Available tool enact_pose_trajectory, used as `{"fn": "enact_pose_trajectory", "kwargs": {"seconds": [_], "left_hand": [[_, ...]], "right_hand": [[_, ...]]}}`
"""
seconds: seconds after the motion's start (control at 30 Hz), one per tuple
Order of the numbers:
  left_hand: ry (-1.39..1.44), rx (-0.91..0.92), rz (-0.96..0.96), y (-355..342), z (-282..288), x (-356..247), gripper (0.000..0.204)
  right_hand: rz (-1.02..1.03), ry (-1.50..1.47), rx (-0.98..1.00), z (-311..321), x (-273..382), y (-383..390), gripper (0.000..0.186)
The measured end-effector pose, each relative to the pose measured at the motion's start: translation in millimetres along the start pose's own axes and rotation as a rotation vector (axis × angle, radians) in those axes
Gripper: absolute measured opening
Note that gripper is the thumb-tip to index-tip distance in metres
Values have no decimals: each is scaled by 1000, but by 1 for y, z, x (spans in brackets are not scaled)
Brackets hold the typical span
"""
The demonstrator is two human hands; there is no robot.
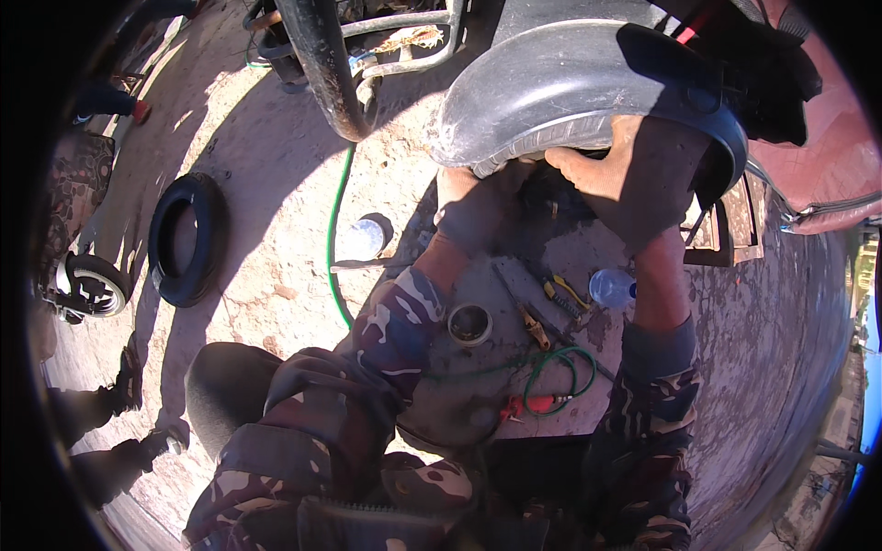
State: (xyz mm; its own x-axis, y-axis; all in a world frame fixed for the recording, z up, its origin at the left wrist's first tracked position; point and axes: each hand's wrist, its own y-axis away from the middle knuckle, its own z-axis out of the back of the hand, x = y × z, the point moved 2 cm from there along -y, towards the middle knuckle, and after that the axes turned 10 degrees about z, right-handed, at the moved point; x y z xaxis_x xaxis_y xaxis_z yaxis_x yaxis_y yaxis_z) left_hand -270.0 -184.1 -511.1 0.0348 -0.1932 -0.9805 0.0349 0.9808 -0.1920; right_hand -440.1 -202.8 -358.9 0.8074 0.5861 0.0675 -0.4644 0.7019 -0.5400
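A black tire sits under a scuffed black fender in front of me. My right hand, in a brownish glove, is closed on the tire from its right, with the thumb stretched leftward along its near side. My left hand, in a similar glove, is at the tire's left lower edge and looks closed on it; its fingertips are partly hidden. Below my hands lie a screwdriver with a yellowish handle, a tool with yellow-and-black grips and a clear plastic bottle.
A loose tire lies to the left. A green hose crosses the ground; another coil has a red fitting. Nearby are a round tin and a whitish container. Another person's legs show at left.
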Motion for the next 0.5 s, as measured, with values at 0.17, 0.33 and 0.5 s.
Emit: {"fn": "enact_pose_trajectory", "kwargs": {"seconds": [0.17, 0.33, 0.5], "left_hand": [[225, 13, 178, -4, 9, -7, 62], [-78, -49, 59, -8, 25, -15, 94], [-205, 112, -14, -9, 50, 2, 76]], "right_hand": [[165, 171, 21, 28, 17, -22, 60], [-282, 113, 339, 64, 56, -16, 46], [-156, 125, 257, 60, 70, -22, 40]]}}
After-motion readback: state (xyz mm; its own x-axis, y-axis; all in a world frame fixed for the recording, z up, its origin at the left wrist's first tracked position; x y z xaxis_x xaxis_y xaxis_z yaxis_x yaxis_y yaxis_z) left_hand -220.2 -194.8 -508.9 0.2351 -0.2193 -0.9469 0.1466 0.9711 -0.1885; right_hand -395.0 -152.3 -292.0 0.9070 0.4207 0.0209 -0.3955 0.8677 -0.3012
